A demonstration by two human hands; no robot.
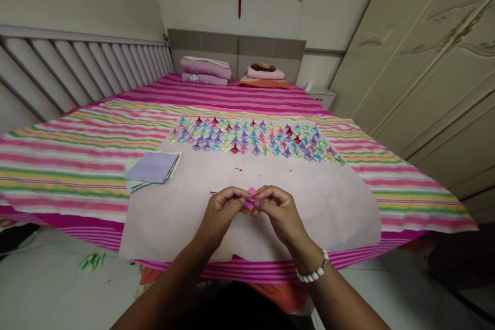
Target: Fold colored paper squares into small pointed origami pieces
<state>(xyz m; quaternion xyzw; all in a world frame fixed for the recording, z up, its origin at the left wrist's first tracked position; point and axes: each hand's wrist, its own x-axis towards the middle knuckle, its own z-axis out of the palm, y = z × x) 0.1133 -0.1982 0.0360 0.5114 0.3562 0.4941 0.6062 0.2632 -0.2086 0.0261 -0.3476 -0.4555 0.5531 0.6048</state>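
Between my two hands is a small piece of folded pink paper (251,192), held just above the pale sheet (174,216) on the bed. My left hand (226,209) pinches its left side with thumb and fingertips. On the other side, my right hand (278,209) grips it the same way; a white beaded bracelet (312,273) circles that wrist. Fingers cover much of the paper, so its full shape is hidden. Rows of small folded paper pieces (234,148) in many colours stand on the far part of the sheet.
A stack of coloured paper squares (150,167) lies at the sheet's left edge. Tiny scraps (238,169) dot the sheet. Striped bedding (69,165) surrounds it, with folded quilts (204,68) by the headboard (204,44). A slatted rail (77,62) runs left; a wardrobe (417,62) stands right.
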